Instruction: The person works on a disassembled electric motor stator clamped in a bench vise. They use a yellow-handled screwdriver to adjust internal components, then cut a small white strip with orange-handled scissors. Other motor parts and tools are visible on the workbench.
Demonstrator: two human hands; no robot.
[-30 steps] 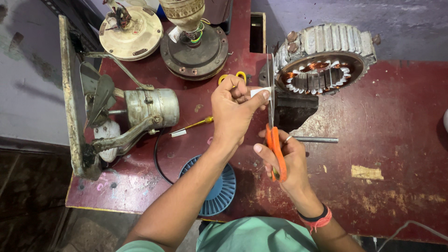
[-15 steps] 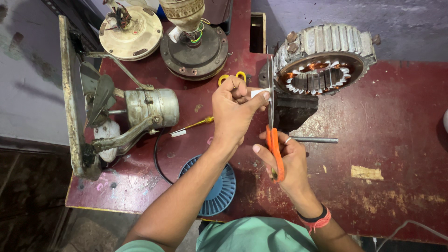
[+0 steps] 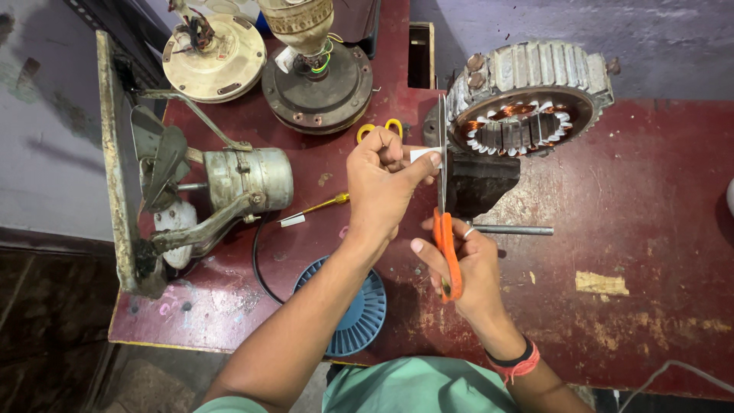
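The left hand [image 3: 382, 183] is clenched, its thumb and fingers pinching a small white slip of paper [image 3: 422, 155] at one end; most of the slip is hidden inside the grip and only a short corner shows. The right hand [image 3: 466, 268] grasps the orange-handled steel scissors [image 3: 444, 206], fingers threaded through the loops, so the lower loop is mostly covered by the palm. The blades point up and away, and the paper's free edge meets them; whether the blades stand apart or together there is hard to make out, since they are seen edge-on.

Just behind the scissors sits a dark metal block [image 3: 478, 182], its shape lost in shadow, with a thin grey steel rod [image 3: 512, 229] lying beside the right hand. Beyond it leans a round motor stator with copper windings [image 3: 527, 103]. A pair of yellow-handled scissors [image 3: 380, 128] is almost wholly hidden behind the left fist.

Under the left forearm a blue ribbed plastic disc [image 3: 359, 313] overhangs the near edge of the worn red tabletop [image 3: 650, 214], half covered by the arm. To the left lie a grey fan motor on a bracket [image 3: 245, 180] and a brass-tipped tool [image 3: 321, 205]. Two round motor housings [image 3: 317, 84] at the far edge are cut off by the frame. The tabletop to the right lies open.
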